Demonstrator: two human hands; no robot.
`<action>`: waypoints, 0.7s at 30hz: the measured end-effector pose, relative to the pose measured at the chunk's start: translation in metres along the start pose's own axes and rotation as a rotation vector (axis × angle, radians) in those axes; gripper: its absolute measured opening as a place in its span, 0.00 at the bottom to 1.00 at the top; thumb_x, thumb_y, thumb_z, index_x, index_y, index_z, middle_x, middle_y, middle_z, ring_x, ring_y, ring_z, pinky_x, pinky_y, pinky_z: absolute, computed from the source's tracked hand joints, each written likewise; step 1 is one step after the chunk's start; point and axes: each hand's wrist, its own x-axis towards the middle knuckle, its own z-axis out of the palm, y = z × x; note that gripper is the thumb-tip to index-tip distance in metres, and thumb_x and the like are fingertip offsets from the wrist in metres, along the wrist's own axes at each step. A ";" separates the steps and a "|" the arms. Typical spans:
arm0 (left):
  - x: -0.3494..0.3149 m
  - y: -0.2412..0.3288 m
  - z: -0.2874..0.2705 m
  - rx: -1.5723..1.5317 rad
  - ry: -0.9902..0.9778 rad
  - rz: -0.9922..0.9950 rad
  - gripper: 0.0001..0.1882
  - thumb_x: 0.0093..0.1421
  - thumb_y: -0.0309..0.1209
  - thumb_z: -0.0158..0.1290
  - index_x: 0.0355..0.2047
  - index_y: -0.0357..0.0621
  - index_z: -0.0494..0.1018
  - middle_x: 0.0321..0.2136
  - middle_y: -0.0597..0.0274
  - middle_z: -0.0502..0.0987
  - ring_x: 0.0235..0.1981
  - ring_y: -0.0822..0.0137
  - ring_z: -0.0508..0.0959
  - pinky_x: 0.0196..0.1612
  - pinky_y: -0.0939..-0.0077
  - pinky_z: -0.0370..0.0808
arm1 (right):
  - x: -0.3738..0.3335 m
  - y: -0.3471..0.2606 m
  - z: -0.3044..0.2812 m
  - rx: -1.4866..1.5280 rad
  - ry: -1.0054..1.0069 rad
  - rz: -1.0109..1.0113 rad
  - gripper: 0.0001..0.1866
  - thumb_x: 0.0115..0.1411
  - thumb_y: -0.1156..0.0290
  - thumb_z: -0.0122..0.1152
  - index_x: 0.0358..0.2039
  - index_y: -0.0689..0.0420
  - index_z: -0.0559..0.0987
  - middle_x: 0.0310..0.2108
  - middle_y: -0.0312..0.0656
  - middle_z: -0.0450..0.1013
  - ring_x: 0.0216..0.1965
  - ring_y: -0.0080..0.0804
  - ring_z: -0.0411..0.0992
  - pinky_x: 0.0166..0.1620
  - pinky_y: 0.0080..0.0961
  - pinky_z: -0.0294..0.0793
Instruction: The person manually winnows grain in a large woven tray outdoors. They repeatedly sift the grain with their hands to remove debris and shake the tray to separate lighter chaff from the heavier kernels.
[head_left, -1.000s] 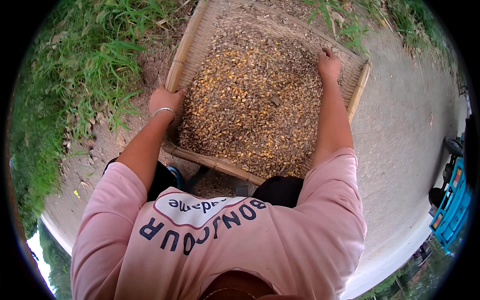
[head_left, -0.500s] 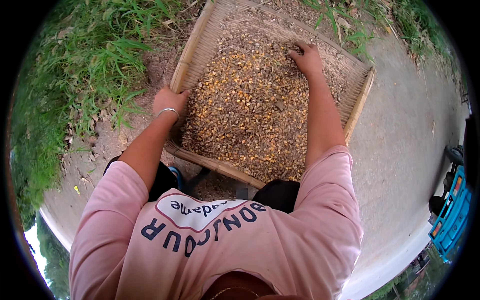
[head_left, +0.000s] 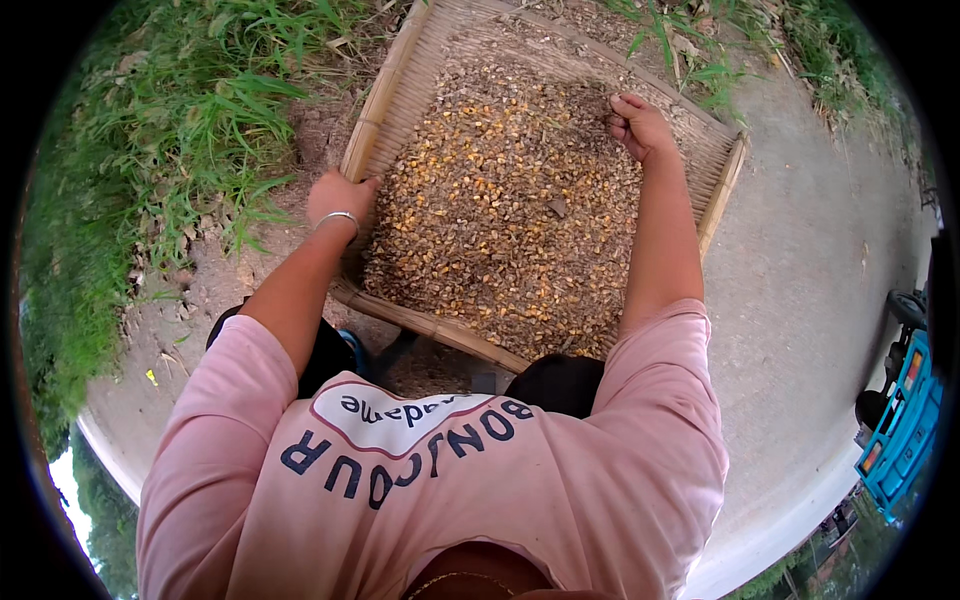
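Note:
A woven bamboo winnowing tray [head_left: 395, 68] with a raised rim tilts in front of me over my lap. Yellow corn kernels [head_left: 490, 190], mixed with brown husk bits and chaff, cover most of its bottom. With fingers wrapped over the left rim, my left hand [head_left: 341, 198] grips the tray. Above the upper right part of the heap, my right hand [head_left: 640, 126] has its thumb and fingers pressed together; whatever they pinch is too small to make out. One flat brown piece [head_left: 557, 207] lies on the kernels near the middle.
Tall green grass [head_left: 220, 110] grows at the left, and more sprouts beyond the tray's far edge. Grey concrete [head_left: 800, 280] stretches along the right, where a blue vehicle [head_left: 900, 420] stands. My dark-clad knee [head_left: 555, 385] is beneath the tray's near edge.
My right hand has lifted off the kernels and moved right, its fingers closing from a looser curl into a pinch. My left hand keeps its place on the rim.

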 end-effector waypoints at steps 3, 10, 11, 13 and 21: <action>-0.002 0.000 -0.002 -0.017 -0.016 -0.011 0.31 0.46 0.52 0.61 0.41 0.38 0.75 0.37 0.46 0.78 0.40 0.50 0.79 0.43 0.61 0.76 | -0.012 -0.007 -0.006 -0.096 -0.044 0.099 0.12 0.57 0.78 0.59 0.42 0.61 0.72 0.25 0.33 0.67 0.22 0.21 0.61 0.23 0.20 0.65; -0.004 -0.005 -0.003 -0.004 -0.025 -0.024 0.31 0.46 0.52 0.61 0.41 0.38 0.75 0.37 0.46 0.78 0.40 0.50 0.79 0.43 0.60 0.76 | 0.005 -0.074 0.037 0.557 0.297 -0.608 0.17 0.59 0.74 0.55 0.49 0.62 0.74 0.36 0.46 0.75 0.40 0.37 0.74 0.42 0.26 0.73; -0.003 -0.002 -0.002 0.012 -0.014 -0.011 0.31 0.46 0.52 0.61 0.41 0.38 0.75 0.37 0.45 0.79 0.39 0.50 0.79 0.43 0.60 0.76 | 0.014 -0.064 0.027 0.557 0.304 -0.612 0.17 0.59 0.74 0.55 0.49 0.62 0.74 0.36 0.46 0.75 0.40 0.37 0.74 0.42 0.26 0.73; -0.002 0.007 -0.004 -0.001 0.010 0.012 0.31 0.46 0.52 0.61 0.41 0.38 0.75 0.37 0.45 0.79 0.39 0.50 0.79 0.43 0.60 0.76 | 0.038 -0.037 0.002 -0.786 0.412 -0.706 0.21 0.58 0.68 0.54 0.53 0.57 0.73 0.47 0.53 0.72 0.53 0.42 0.69 0.52 0.32 0.69; -0.005 0.004 -0.006 -0.008 -0.033 -0.012 0.31 0.46 0.51 0.60 0.41 0.37 0.75 0.36 0.44 0.79 0.39 0.49 0.79 0.43 0.60 0.76 | 0.026 0.027 0.035 -1.596 0.201 -0.655 0.15 0.58 0.65 0.54 0.45 0.47 0.78 0.53 0.38 0.69 0.55 0.42 0.65 0.56 0.29 0.66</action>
